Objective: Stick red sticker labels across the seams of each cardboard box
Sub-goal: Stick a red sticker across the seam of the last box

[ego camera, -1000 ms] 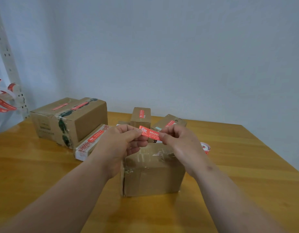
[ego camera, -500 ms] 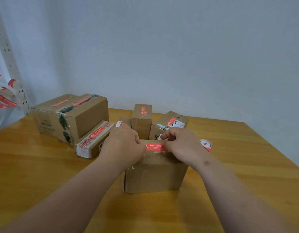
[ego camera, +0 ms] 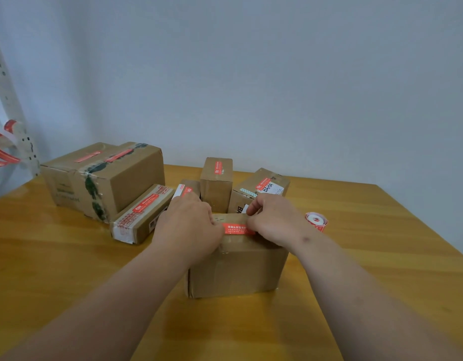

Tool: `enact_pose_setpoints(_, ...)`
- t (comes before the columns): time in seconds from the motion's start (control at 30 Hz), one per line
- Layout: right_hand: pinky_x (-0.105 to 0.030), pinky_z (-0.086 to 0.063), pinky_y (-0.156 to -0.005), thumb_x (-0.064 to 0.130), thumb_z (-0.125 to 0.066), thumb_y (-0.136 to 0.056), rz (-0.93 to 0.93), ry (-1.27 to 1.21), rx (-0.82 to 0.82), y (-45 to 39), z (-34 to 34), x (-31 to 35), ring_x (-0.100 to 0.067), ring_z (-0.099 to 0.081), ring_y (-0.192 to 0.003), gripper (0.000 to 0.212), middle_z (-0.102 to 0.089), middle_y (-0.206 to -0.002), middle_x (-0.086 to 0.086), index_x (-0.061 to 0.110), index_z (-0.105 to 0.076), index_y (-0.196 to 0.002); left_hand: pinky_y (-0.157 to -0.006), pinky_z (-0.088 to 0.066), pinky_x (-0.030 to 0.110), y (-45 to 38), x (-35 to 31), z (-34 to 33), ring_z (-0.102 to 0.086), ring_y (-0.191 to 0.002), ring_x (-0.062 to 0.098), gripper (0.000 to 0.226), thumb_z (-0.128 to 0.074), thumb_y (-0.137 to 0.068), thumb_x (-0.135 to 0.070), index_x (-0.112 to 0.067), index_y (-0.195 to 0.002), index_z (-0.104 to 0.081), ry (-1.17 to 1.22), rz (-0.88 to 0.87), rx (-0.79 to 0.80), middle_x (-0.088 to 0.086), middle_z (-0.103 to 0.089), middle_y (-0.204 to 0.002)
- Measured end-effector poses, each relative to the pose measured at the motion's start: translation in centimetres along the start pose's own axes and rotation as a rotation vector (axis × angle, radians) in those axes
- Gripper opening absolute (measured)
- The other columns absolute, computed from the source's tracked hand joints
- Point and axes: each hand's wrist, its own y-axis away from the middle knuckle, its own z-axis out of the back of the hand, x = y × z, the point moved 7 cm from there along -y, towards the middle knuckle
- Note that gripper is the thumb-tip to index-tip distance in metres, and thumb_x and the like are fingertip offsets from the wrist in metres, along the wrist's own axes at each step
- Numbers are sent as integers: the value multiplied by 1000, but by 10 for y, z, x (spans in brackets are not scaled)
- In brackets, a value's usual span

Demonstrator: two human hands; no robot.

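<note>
A brown cardboard box (ego camera: 235,272) stands in the middle of the wooden table (ego camera: 381,256), its top taped over with clear tape. A red sticker (ego camera: 238,228) with white print lies flat across the seam on the box's top. My left hand (ego camera: 188,225) covers the sticker's left end with curled fingers. My right hand (ego camera: 274,220) pinches the right end, thumb down on it and index finger bent above. Only the sticker's middle shows between the two hands.
Behind the box stand several other boxes with red stickers on them: a large one (ego camera: 136,178) at the left, a flat one (ego camera: 141,212), a small upright one (ego camera: 216,183) and a tilted one (ego camera: 259,186). A sticker roll (ego camera: 316,220) lies to the right. Red strips (ego camera: 1,155) hang at the far left.
Both hands have brought the red sticker down from the air onto the top of the middle box, where it now lies flat across the seam.
</note>
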Motion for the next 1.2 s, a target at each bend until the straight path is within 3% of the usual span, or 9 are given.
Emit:
enact_pose_setpoints(0.27, -19, -37, -52, 16, -63, -84, -1, 32, -5, -6, -3, -5, -5, -50, -77, 22, -55, -96, 6, 30, -54, -98, -82, -52, 32, -2, -1, -5, -49, -88, 14, 17, -58, -87, -36, -22, -78, -59, -42, 8, -10, -4, -51, -94)
enact_pose_setpoints(0.43, -29, -47, -81, 20, -72, -78, -37, -70, -61, -7, -4, -22, -20, -51, -107, 29, -53, -118, 0, 32, -59, -101, -88, -48, 35, -4, 15, -9, -45, -98, 16, 17, -70, -81, -26, -26, -81, -53, 221, 96, -17, -12, -44, -90)
enact_pose_setpoints(0.57, -24, -43, -69, 10, -60, -85, -111, -412, -2, -2, -12, -35, -13, -56, -100, 29, -59, -121, 4, 30, -64, -106, -100, -44, 43, -7, 24, -16, -41, -103, 14, 14, -68, -86, -21, -25, -96, -59, 348, 137, -27, -17, -42, -93)
enact_pose_setpoints(0.63, -27, -48, -80, 22, -65, -83, -101, -411, 6, -1, -16, -32, -15, -57, -102, 33, -58, -121, 3, 29, -63, -115, -98, -42, 38, -7, 24, -19, -39, -107, 15, 14, -65, -88, -27, -26, -101, -59, 331, 143, -28, -10, -48, -103)
enact_pose_setpoints(0.73, -37, -47, -98, 42, -79, -70, -71, -252, 44, 1, -21, -27, -19, -52, -114, 64, -49, -129, 4, 31, -56, -128, -96, -36, 35, -4, 21, -23, -32, -117, 16, 34, -70, -82, -44, -30, -109, -54, 245, 139, -3, -11, -38, -111)
enact_pose_setpoints(0.83, -26, -50, -77, 10, -72, -80, -118, -450, 96, 1, -18, -31, -13, -58, -94, 50, -55, -125, 1, 28, -58, -124, -103, -38, 38, -5, 25, -25, -32, -121, 20, 36, -74, -82, -33, -30, -112, -54, 338, 178, 32, -8, -38, -114)
enact_pose_setpoints(0.9, -21, -45, -62, 0, -62, -82, -140, -528, 89, 1, -17, -33, -10, -57, -84, 47, -59, -116, 0, 26, -60, -121, -104, -39, 43, -6, 27, -26, -32, -121, 20, 34, -73, -83, -24, -29, -111, -54, 426, 209, 32, -6, -38, -116)
enact_pose_setpoints(1.03, -22, -44, -62, 13, -72, -78, -105, -431, 51, 2, -20, -26, -7, -56, -84, 49, -53, -122, 1, 25, -58, -123, -101, -40, 42, -6, 25, -28, -32, -118, 17, 35, -75, -81, -28, -31, -110, -55, 389, 197, 3, -9, -37, -112)
enact_pose_setpoints(1.2, -24, -43, -65, 5, -58, -84, -140, -541, 55, -1, -18, -33, -12, -57, -91, 38, -60, -116, 0, 25, -61, -116, -90, -51, 42, -10, 41, -36, -47, -111, 22, 25, -60, -90, -12, -32, -103, -55, 680, 277, 60, 0, -49, -115)
